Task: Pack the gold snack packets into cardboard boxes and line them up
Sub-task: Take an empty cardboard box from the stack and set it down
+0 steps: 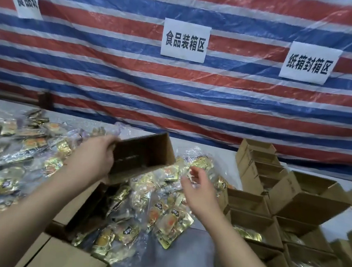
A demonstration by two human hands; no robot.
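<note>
My left hand [97, 155] grips the left end of an empty small cardboard box [144, 154], held tilted above the table with its open side facing me. My right hand [200, 187] hovers open just right of the box, fingers spread, over a heap of gold snack packets [162, 210] in clear plastic bags. More gold packets [14, 151] cover the table's left side. On the right stand rows of small cardboard boxes [254, 226], some with gold packets visible inside.
A large open carton [65, 252] lies at the near left under the packets. Empty small boxes [259, 161] are stacked at the back right. A striped tarp wall with three white paper signs [186, 39] closes off the back of the table.
</note>
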